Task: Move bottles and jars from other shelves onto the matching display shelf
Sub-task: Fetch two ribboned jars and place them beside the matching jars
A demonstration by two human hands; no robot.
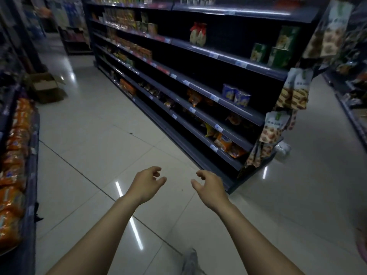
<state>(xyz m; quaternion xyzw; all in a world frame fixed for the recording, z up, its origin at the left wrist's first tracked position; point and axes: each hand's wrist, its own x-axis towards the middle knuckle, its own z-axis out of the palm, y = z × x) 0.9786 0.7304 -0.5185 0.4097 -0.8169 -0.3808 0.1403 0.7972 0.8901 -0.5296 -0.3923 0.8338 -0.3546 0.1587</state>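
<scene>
My left hand [146, 183] and my right hand [210, 185] are stretched out over the tiled aisle floor, a short gap between them. Both are empty, with fingers loosely curled and apart. A long dark display shelf unit [198, 86] runs along the right side of the aisle, ahead of the hands. Two blue round tubs [236, 95] stand on a middle shelf. Green cartons [278, 54] and a pair of red-topped packs [197, 34] sit on an upper shelf. No bottle or jar can be made out clearly in the dim light.
Orange snack bags [14, 165] fill the low shelf on the left. An open cardboard box [46, 87] lies on the floor far left. Hanging snack packets [292, 96] cover the shelf unit's end. A shoe [190, 262] shows at the bottom edge.
</scene>
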